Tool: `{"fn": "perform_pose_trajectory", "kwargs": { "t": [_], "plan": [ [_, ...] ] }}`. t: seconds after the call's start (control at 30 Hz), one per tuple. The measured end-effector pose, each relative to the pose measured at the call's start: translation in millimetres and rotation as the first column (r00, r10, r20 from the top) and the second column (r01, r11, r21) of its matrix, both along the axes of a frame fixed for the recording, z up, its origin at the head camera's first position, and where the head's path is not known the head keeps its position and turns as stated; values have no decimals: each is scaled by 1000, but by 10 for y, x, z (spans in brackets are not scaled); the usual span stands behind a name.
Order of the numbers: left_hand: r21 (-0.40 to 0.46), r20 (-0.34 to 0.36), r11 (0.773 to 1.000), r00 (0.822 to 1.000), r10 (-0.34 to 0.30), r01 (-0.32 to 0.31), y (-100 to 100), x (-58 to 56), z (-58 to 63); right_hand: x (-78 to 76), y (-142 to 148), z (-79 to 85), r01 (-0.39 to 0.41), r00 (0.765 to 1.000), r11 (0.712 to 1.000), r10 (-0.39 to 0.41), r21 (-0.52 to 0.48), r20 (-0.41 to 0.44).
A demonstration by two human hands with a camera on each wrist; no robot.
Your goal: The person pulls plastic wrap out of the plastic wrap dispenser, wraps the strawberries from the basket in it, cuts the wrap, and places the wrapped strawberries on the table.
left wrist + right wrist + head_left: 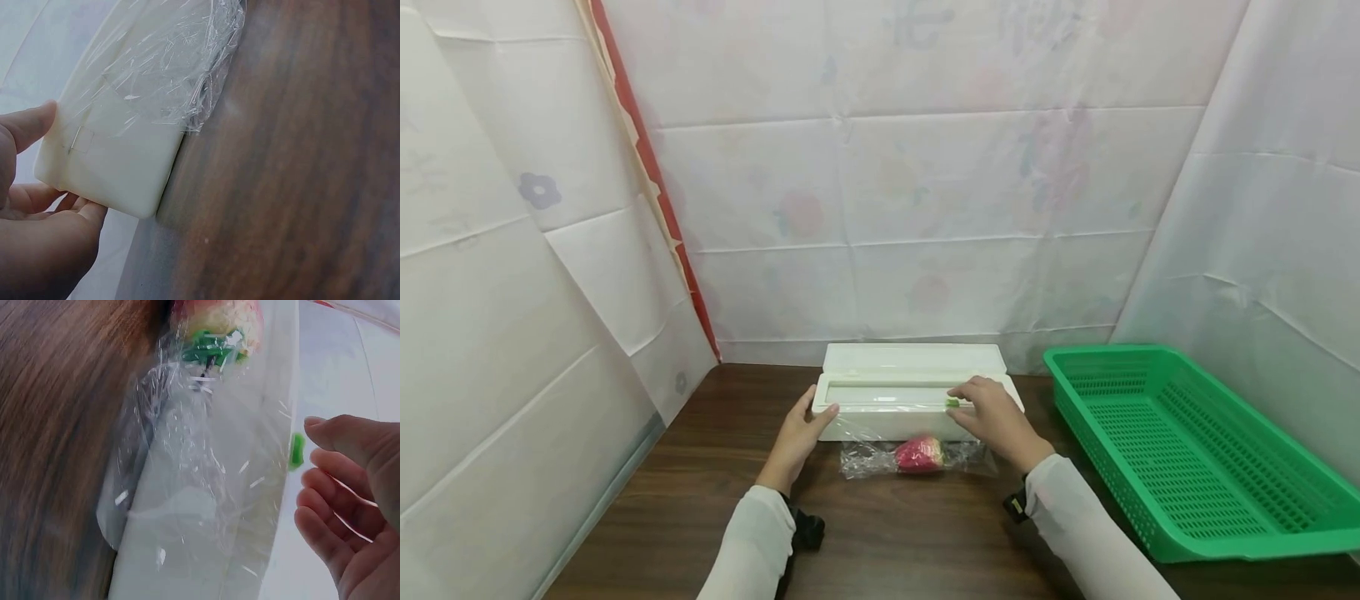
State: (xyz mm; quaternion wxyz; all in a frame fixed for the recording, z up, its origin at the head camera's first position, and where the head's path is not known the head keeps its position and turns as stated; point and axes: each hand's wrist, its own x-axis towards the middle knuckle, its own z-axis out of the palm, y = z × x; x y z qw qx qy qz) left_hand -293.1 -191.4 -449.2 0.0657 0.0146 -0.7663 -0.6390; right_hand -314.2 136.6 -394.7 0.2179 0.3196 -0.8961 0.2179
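A white cling film dispenser box with its lid raised stands on the table. My left hand grips its left end, thumb at the top edge and fingers round the side. Clear cling film drapes over the front and down to the table. Wrapped in it lies a red fruit, yellowish at one end with a green leafy top. My right hand hovers at the right of the box with loosely bent fingers. Its thumb and fingertips are close to a small green slide cutter on the edge.
To the right stands a large green plastic basket with slotted walls. The dark wood table is enclosed by white printed sheets at the back and both sides.
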Motion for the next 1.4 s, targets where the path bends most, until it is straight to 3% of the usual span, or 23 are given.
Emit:
{"fn": "perform_pose_trajectory", "kwargs": {
  "t": [0.53,1.0,1.4],
  "plan": [
    [-17,14,1000,1000,6,-6,11,1,14,-51,-93,-112,111,993,994,-112,-24,-27],
    [-20,18,1000,1000,5,-5,0,-7,13,-91,-60,-174,69,996,994,-73,-83,-56],
    [-13,16,1000,1000,-4,5,2,-11,16,-57,-104,-155,98,995,992,-100,-79,-21]
  ]
}}
